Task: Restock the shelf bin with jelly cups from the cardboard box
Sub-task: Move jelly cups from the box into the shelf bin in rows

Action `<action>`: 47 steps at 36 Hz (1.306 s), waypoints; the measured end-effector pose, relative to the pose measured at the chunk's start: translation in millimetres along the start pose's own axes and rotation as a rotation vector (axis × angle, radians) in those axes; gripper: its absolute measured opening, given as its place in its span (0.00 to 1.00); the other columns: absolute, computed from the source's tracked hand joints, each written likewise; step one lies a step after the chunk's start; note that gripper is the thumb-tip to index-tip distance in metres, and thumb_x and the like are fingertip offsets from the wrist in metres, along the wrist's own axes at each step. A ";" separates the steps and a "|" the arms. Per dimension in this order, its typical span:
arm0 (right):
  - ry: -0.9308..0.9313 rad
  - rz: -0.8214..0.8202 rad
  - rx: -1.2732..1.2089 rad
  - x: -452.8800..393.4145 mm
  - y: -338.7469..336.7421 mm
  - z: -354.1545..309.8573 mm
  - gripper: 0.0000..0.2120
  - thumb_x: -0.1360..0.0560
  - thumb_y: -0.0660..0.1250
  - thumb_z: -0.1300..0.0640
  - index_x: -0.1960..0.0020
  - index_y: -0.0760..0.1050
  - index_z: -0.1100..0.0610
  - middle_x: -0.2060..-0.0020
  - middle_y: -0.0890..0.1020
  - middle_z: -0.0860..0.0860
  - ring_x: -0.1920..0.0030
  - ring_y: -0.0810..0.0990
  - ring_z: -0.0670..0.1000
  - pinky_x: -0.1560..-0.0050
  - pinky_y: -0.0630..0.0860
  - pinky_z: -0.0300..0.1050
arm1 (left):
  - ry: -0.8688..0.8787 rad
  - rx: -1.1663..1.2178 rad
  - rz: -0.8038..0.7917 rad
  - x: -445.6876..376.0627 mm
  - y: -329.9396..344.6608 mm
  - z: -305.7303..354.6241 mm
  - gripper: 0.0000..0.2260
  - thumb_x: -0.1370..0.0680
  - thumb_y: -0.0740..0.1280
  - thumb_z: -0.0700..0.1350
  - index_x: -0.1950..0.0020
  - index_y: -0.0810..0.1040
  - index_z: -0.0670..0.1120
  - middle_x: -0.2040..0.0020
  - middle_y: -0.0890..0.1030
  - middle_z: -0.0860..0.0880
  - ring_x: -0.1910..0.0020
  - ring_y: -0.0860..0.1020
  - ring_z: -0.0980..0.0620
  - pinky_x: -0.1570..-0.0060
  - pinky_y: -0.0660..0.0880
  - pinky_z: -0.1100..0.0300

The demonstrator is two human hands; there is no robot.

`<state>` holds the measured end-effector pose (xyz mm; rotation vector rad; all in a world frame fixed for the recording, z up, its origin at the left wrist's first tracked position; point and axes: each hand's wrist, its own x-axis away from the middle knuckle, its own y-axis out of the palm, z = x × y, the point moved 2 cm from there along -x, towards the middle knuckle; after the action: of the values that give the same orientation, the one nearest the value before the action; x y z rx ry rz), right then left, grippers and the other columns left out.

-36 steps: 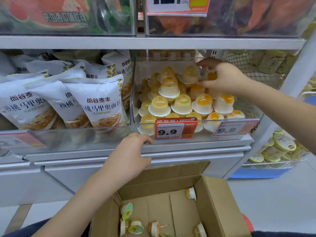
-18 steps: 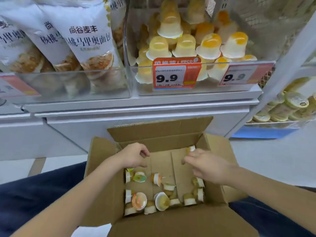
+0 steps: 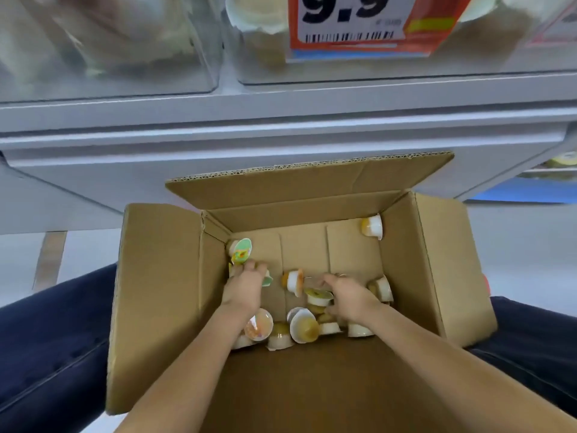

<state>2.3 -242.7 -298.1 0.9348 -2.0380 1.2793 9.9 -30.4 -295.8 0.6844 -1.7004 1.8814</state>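
Cardboard box stands open between the person's dark-trousered legs, and both hands are down inside it among the loose jelly cups. The left hand lies over cups by the left wall, fingers curled down onto one with a green lid; whether it has a real hold on that cup I cannot tell. Just beyond its fingertips another cup lies tilted against the wall, its green and yellow lid facing up. The right hand curls over a cup with a yellow-green lid at its thumb side, fingers bent around it; the hold itself is partly hidden. Between the two hands a cup lies on its side. Nearer the wrists more cups lie jumbled. Far beyond the right hand one cup sits alone in the back right corner. Above the box, the clear bin carries a price tag reading 9.9.
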 end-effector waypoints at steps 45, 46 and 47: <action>-0.558 0.747 -0.237 208.2 -214.6 -94.3 0.33 0.37 0.69 0.57 0.39 0.57 0.42 0.49 0.63 0.40 0.52 0.67 0.43 0.54 0.69 0.39 | 0.292 1.768 -0.471 135.9 -257.0 102.8 0.12 0.30 0.67 0.51 0.51 0.75 0.45 0.51 0.79 0.43 0.57 0.79 0.47 0.63 0.80 0.56; -0.575 0.755 -0.237 214.0 -217.2 -97.3 0.34 0.37 0.70 0.57 0.38 0.56 0.42 0.50 0.63 0.38 0.54 0.68 0.42 0.57 0.68 0.38 | 0.308 1.754 -0.439 142.4 -261.1 106.1 0.12 0.31 0.68 0.50 0.51 0.75 0.45 0.51 0.79 0.43 0.56 0.79 0.47 0.62 0.80 0.56; -0.595 0.761 -0.242 218.2 -219.7 -100.3 0.35 0.37 0.71 0.57 0.37 0.56 0.42 0.51 0.62 0.37 0.55 0.68 0.40 0.58 0.67 0.36 | 0.325 1.747 -0.418 148.3 -263.9 109.3 0.13 0.31 0.69 0.50 0.50 0.75 0.46 0.51 0.80 0.43 0.55 0.79 0.48 0.61 0.81 0.56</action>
<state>53.0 -275.5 21.7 0.4474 -3.1314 1.1205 79.3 -110.9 8.0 1.0255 0.6307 2.5079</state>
